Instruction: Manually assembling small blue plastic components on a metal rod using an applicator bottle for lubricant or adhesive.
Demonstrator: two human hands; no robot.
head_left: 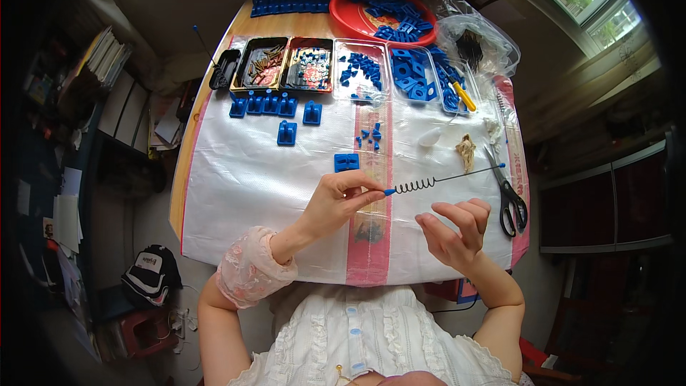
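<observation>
My left hand (341, 198) pinches the blue-tipped end of a thin black rod with a coiled spring section (416, 186). The rod runs right and slightly up to a second blue tip (501, 166). My right hand (455, 231) hovers just below the coil, fingers curled and apart, holding nothing. A small blue plastic block (346, 162) lies on the white sheet (243, 186) just above my left hand.
Black scissors (509, 201) lie at the right edge. Several blue blocks (263, 105) sit in a row at the back left. Trays of small parts (309, 64) line the far side, behind them a red dish (350, 18) with blue pieces and a clear bag (475, 39).
</observation>
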